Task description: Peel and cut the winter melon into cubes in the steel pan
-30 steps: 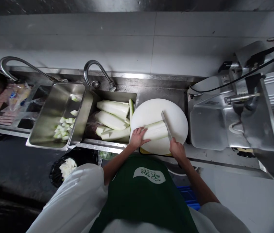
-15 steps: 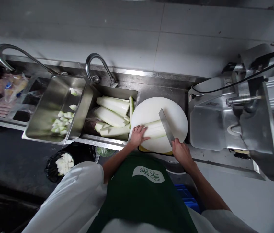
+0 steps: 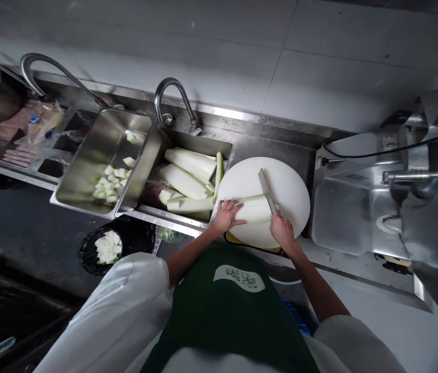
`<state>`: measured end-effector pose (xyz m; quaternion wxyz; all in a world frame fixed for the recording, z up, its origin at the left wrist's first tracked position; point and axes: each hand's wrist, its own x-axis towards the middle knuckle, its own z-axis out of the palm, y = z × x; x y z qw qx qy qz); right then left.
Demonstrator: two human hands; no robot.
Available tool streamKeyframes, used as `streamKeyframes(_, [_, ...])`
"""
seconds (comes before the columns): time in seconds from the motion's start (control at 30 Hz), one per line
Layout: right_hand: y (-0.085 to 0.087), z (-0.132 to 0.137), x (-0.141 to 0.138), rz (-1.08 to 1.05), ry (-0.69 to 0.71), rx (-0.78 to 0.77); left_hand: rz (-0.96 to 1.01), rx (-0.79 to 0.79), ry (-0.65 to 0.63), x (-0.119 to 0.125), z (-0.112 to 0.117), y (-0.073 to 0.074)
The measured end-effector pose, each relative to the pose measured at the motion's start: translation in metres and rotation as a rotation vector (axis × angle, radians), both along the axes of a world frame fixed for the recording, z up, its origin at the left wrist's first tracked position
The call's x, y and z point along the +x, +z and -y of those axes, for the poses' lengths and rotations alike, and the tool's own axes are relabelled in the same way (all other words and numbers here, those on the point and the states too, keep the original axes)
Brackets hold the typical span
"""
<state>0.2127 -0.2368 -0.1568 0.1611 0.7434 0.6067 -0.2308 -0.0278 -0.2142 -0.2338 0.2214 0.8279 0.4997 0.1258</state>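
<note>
A long piece of pale green peeled gourd (image 3: pixel 254 209) lies across the round white cutting board (image 3: pixel 291 189). My left hand (image 3: pixel 227 215) grips its left end, fingers over the top and thumb along the near side. In my right hand (image 3: pixel 281 229) is a cleaver (image 3: pixel 266 187), its handle wrapped by the closed fingers. The blade stands at the gourd's right end, pointing away from me; whether it has entered the flesh I cannot tell. More peeled gourd pieces (image 3: pixel 188 182) are heaped in the sink left of the board.
A steel pan (image 3: pixel 83 178) holding cut gourd chunks (image 3: pixel 111 182) rests over the counter at left. Faucets (image 3: pixel 176 83) rise behind. A metal slicer (image 3: pixel 362 207) stands right of the board. Below, a black-lined bin (image 3: pixel 87 254) contains pale scraps. Packaged meat (image 3: pixel 19 155) lies far left.
The cleaver has turned more edge-on and its handle hand has come closer to the gourd's right end. My left hand keeps its hold. The whole view has shifted and tilted slightly.
</note>
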Motion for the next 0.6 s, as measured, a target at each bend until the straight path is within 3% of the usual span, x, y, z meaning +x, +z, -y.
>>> streamKeyframes(0.13, [0.019, -0.001, 0.006, 0.003, 0.029, 0.016, 0.104, 0.121, -0.007, -0.005, 0.005, -0.013])
streamKeyframes(0.3, [0.045, 0.018, 0.002, 0.064, 0.027, 0.096, 0.196, 0.262, -0.023, -0.006, 0.006, -0.024])
streamKeyframes(0.47, [0.043, 0.034, -0.009, 0.04, 0.039, 0.029, 0.218, 0.331, -0.023, -0.005, 0.006, -0.027])
streamKeyframes(0.6, [0.032, 0.03, -0.014, 0.042, 0.051, -0.015, 0.222, 0.288, -0.028, -0.004, 0.006, -0.027])
